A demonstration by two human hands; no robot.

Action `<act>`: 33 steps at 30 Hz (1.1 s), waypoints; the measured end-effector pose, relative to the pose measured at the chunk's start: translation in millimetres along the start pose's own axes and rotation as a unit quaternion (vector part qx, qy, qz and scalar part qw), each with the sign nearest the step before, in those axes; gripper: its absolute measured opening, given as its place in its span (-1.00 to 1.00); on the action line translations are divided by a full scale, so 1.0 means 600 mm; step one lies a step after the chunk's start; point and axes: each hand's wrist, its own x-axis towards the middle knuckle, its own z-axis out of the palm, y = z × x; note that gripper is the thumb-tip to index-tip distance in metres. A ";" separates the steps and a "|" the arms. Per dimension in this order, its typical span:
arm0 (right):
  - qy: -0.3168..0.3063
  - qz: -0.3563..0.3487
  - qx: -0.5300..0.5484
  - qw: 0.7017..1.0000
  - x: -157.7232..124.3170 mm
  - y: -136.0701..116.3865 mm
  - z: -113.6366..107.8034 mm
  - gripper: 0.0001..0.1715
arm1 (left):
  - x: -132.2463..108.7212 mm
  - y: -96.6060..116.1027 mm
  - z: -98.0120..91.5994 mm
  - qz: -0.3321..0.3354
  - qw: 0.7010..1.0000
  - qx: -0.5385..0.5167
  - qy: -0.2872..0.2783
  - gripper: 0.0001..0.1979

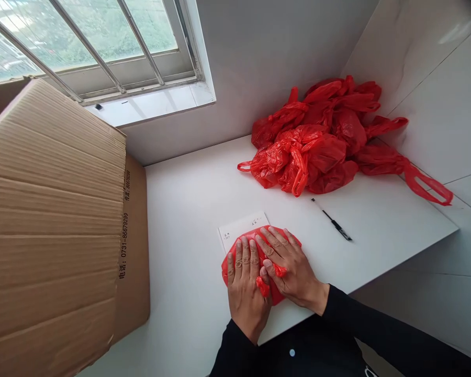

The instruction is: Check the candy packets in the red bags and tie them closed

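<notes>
A red plastic bag, bulging and rounded, lies on the white table under both of my hands. My left hand rests flat on its left half with fingers stretched forward. On the right half lies my right hand, its fingers spread and slanting up to the left. Red knotted ends of the bag poke up beside both thumbs. What the bag contains is hidden. Partly beneath it is a white sheet of paper with small handwriting at its far edge.
A large cardboard box with a raised flap stands at the left. Several red plastic bags are heaped against the wall at the back right of the white table. A black pen lies right of my hands. A barred window is behind.
</notes>
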 end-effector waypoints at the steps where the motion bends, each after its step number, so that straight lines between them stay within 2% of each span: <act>1: -0.003 0.000 0.000 1.000 0.000 0.000 0.000 -0.30 | 0.000 0.000 0.001 -0.001 1.000 -0.001 -0.002 -0.36; 13: -0.018 0.003 0.024 1.000 0.000 0.003 0.007 -0.26 | 0.002 0.000 0.001 -0.002 1.000 -0.015 -0.014 -0.35; 23: -0.031 0.002 0.040 0.999 0.001 0.008 0.011 -0.31 | 0.003 0.000 0.000 -0.005 0.999 -0.018 -0.041 -0.34; 33: -0.027 0.002 0.044 0.999 0.002 0.007 0.013 -0.33 | 0.001 -0.004 0.005 -0.005 0.999 -0.014 -0.036 -0.36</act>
